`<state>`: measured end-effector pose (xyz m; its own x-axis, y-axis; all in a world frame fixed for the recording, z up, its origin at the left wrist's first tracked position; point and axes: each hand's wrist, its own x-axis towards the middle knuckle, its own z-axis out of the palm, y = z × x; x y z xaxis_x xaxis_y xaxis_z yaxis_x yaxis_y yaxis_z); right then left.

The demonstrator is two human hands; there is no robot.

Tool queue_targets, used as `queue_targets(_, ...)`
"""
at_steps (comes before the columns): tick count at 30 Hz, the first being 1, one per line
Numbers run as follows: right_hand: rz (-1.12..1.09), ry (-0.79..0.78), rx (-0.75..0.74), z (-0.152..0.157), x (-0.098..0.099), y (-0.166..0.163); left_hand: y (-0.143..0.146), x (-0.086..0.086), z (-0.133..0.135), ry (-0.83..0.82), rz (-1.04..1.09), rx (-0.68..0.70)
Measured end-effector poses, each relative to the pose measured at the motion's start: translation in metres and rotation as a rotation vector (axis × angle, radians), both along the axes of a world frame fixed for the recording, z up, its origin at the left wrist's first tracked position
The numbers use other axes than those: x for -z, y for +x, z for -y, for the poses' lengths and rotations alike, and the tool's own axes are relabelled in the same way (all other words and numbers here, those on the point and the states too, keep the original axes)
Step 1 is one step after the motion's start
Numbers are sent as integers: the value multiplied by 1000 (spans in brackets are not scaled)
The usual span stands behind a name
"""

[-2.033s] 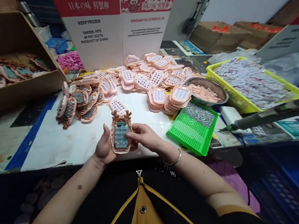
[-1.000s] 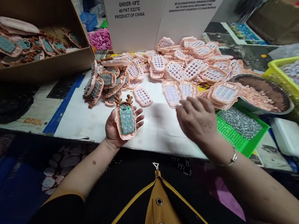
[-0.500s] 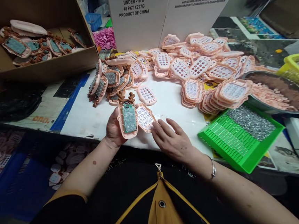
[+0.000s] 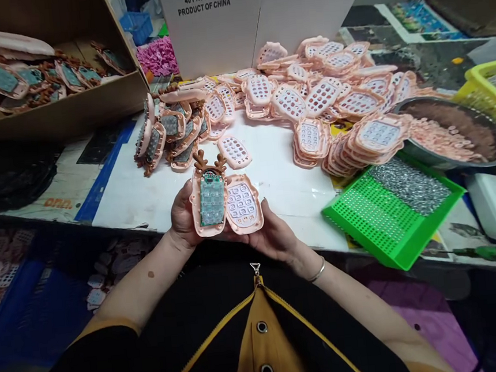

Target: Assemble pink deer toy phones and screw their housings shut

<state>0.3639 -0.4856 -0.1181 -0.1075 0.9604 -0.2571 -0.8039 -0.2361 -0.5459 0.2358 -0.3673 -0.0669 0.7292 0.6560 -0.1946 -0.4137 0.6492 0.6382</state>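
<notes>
- Just below the centre of the frame, my left hand (image 4: 182, 220) holds the antlered half-shell (image 4: 210, 205), its open side and green circuit board (image 4: 212, 196) toward me; my grip behind it is hidden.
- Immediately right of it, my right hand (image 4: 277, 234) supports the keypad half-shell (image 4: 243, 205) from below and the right; whether the two halves touch I cannot tell.
- Handling: both halves look like light, stiff, smooth plastic, perhaps a little slippery; the antlers (image 4: 199, 160) and the bare board I judge fragile, so the side rims (image 4: 258, 206) offer the best hold.
- Orientation: the antlered half-shell's long axis runs nearly up the frame, tipped slightly right, antlers toward the upper edge; the keypad half-shell's axis lies almost parallel, tipped slightly left, its inner face also toward me.
</notes>
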Motion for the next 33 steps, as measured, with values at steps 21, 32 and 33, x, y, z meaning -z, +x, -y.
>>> queue_targets(21,93,49,173,-4,7,-10,-11,-14,4,275,-435,53)
queue_targets(32,135,168,216,-15,4,-17,11,-7,11,496,-531,83)
queue_targets(33,139,179,218,-15,4,-17,12,-7,11,515,-540,76)
